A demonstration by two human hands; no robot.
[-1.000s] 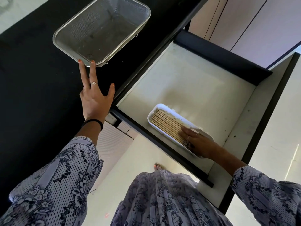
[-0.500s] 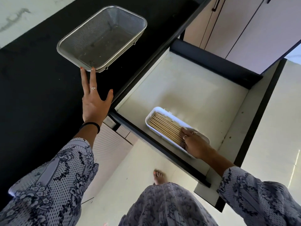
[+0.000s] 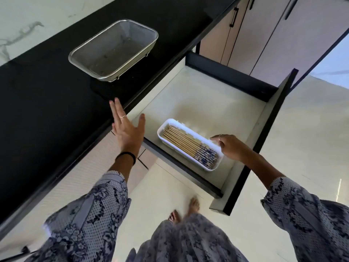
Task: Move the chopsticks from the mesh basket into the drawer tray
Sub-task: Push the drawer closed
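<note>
A: Far left, your mesh basket point(image 3: 113, 51) sits on the black desk point(image 3: 47, 95), nothing in it!
B: Your left hand point(image 3: 128, 129) hovers over the desk edge, fingers spread wide, holding nothing.
A: And the chopsticks point(image 3: 188, 146) lie bundled in the white tray point(image 3: 190, 158) inside the open drawer point(image 3: 198, 95).
B: Your right hand point(image 3: 231, 147) curls loosely, fingertips touching the tray's rim.

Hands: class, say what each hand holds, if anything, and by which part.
Neither holds anything. The left hand is spread open over the counter edge; the right hand only touches the white tray at its near end.
</note>
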